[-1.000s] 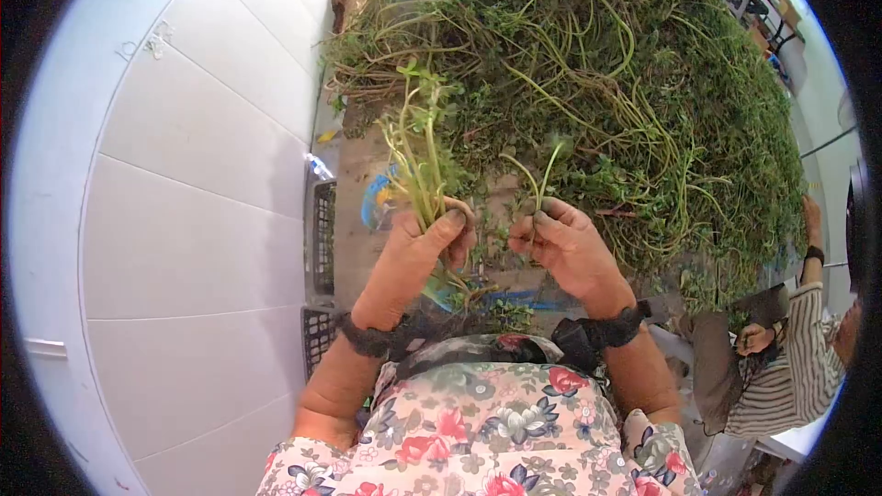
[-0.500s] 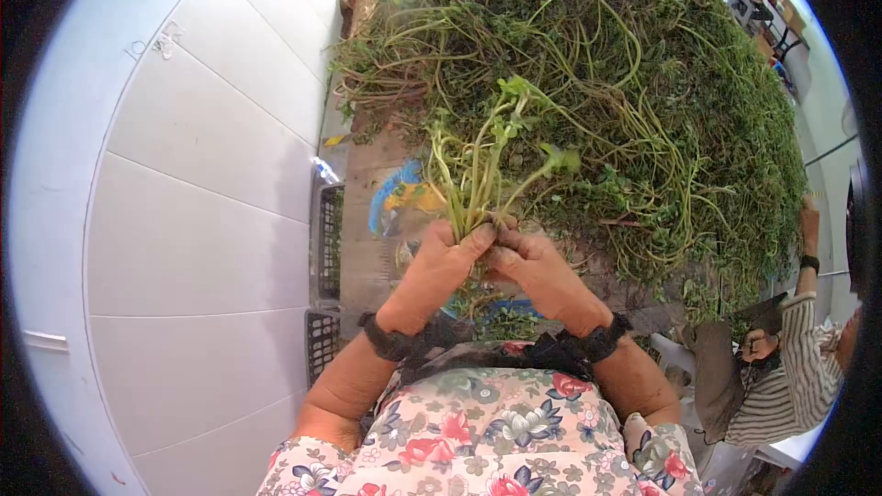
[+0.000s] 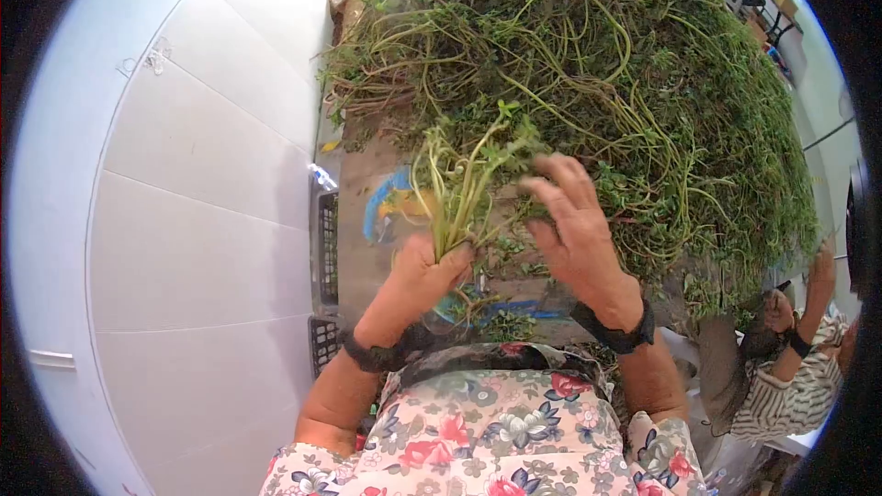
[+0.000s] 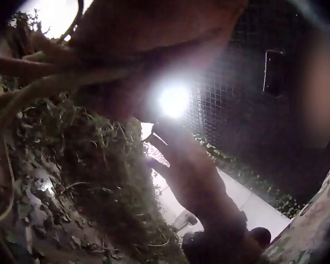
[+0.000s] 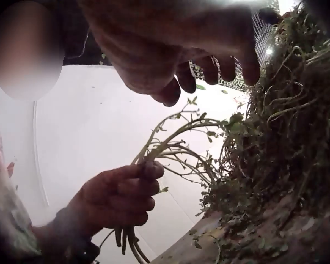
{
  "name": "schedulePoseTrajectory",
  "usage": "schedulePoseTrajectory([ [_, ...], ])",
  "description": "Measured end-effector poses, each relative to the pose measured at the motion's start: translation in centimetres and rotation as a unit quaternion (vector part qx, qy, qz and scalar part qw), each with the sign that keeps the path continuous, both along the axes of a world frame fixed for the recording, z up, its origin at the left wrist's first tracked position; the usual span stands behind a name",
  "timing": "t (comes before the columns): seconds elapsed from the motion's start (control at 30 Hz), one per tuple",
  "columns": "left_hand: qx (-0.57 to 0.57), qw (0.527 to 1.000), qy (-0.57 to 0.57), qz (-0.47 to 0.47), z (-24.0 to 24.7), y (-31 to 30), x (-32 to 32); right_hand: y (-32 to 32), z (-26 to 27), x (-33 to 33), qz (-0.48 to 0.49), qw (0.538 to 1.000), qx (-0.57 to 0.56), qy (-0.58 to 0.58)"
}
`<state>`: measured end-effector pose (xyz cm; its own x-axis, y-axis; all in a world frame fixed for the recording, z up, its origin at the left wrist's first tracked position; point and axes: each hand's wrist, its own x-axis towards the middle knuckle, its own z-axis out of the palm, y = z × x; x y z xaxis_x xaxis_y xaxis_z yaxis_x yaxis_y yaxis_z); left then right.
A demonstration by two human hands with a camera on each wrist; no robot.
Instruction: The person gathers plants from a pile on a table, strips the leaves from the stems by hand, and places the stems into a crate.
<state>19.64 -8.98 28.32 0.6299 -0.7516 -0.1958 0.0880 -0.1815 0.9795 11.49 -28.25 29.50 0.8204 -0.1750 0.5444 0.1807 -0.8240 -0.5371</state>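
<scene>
My left hand (image 3: 421, 273) grips a bunch of leafy green stems (image 3: 443, 220) upright, low over the near part of the table (image 3: 360, 161). In the right wrist view, the fingers of that hand (image 5: 124, 197) wrap around the bunch (image 5: 154, 149), and cut ends stick out below the fist. To the right of the bunch, my right hand (image 3: 588, 243) is raised with fingers spread and nothing in them, blurred by motion. Beyond both hands lies a large tangled heap of the same leafy stems (image 3: 588, 64). Stems cross close to the camera in the left wrist view.
Scraps of leaf (image 3: 508, 323) litter the near table edge beside a blue strip. A blue and yellow item (image 3: 390, 202) lies left of the bunch. Black crates (image 3: 328, 248) stand between table and white wall (image 3: 202, 230). Another person in a striped top (image 3: 781, 404) is at right.
My right hand brought a thin stem to the left hand's bunch, then let go and moved away to the right, opening its fingers. The left hand kept hold of the bunch throughout.
</scene>
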Motion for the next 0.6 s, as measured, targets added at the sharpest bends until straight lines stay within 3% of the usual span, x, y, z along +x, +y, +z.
schedulePoseTrajectory([
  [0.1, 0.030, 0.999, 0.013, -0.003, 0.1, 0.4, 0.1, -0.3, -1.9, -0.3, 0.095, 0.994, 0.013, 0.050],
  [0.23, 0.035, 0.999, -0.016, -0.020, 0.4, 0.8, 0.1, 0.2, -2.9, -1.3, 0.090, 0.983, 0.057, 0.151],
  [0.4, 0.076, 0.990, -0.118, -0.022, 0.3, 0.1, -1.0, 0.9, -3.7, -0.9, 0.021, 0.986, 0.090, 0.141],
  [0.5, 0.100, 0.982, -0.155, -0.036, 1.0, -0.9, -1.1, 1.6, -4.2, 0.0, -0.061, 0.979, 0.159, 0.116],
  [0.57, 0.113, 0.977, -0.175, -0.044, 0.9, -0.5, -1.1, -2.8, -6.6, -0.4, -0.081, 0.966, 0.222, 0.105],
  [0.6, 0.120, 0.974, -0.184, -0.048, 0.9, -0.2, -1.0, -3.7, -6.3, -0.7, -0.069, 0.943, 0.308, 0.109],
])
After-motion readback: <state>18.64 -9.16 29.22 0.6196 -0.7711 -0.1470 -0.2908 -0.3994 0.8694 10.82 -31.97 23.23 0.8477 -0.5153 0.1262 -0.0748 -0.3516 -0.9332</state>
